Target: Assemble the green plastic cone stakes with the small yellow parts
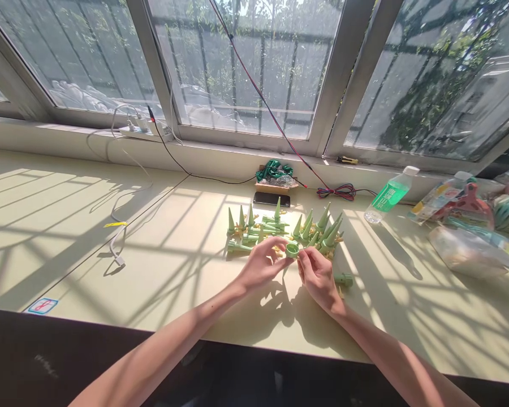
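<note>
Between my hands, above the table, is a small green plastic part (292, 249) with a round open end facing me. My left hand (266, 261) is closed on it, thumb and fingers curved around its left side. On its right edge my right hand (317, 272) pinches, fingertips together; whether they hold a second small piece is hidden. Just behind stand several green cone-shaped parts (323, 217) with small yellow pieces near their bases, some upright, some tilted. More green parts (238, 247) lie on their sides to the left. Another green part (343, 280) lies beside my right wrist.
A black phone (271, 199) lies behind the cones, near a small box (275, 185) with green material. Rightward are coiled cable (337, 192), a tilted-looking bottle (391, 195) and plastic bags (470, 251). A white cable (117, 257) crosses the table at left; a power strip (142, 129) sits at the window.
</note>
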### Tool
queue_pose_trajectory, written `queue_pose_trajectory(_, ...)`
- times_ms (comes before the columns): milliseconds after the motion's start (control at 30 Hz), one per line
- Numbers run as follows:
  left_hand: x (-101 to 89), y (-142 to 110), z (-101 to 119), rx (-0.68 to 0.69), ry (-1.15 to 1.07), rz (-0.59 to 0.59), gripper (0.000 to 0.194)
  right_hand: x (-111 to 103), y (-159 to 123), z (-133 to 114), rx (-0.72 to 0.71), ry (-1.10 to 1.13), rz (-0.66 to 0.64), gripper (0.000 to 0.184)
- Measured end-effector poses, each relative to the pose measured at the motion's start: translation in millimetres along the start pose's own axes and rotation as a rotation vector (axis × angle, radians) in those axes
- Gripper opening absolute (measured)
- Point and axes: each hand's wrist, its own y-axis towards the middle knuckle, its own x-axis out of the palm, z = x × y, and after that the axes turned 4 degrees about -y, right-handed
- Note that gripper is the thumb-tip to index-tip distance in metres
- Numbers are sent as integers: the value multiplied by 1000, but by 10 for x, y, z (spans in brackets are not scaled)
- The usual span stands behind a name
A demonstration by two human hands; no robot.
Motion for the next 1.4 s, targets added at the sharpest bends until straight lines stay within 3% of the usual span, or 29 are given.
queue_pose_trajectory(133,-9,24,-11,-64,-28,13,33,2,10,1,-43,15,41,29)
queue_pose_trajectory(267,-18,55,-51,-332,-222,-47,49,-13,16,-5,-91,-7,67,27)
queue_pose_trajectory(367,-30,67,-68,-507,-381,-116,66,-28,16,-17,-129,-46,13,24)
queue_pose_trajectory(467,-49,58,-60,-556,-417,-200,72,-36,12,-41,-155,-64,-77,20)
queue_pose_trajectory(800,-71,33,-98,-437,-360,-213,51,-34,7,-30,-83,-62,-97,20)
queue_pose_trajectory(900,-56,33,-72,-352,-249,-166,46,-31,8,-15,-64,-64,-81,20)
queue_pose_trajectory(1100,-23,21,6,-45,-72,-66,35,-21,13,-32,-56,-114,-39,24)
queue_pose_trajectory(1400,-5,-14,-30,104,67,-40,27,-11,13,9,24,-101,-22,34)
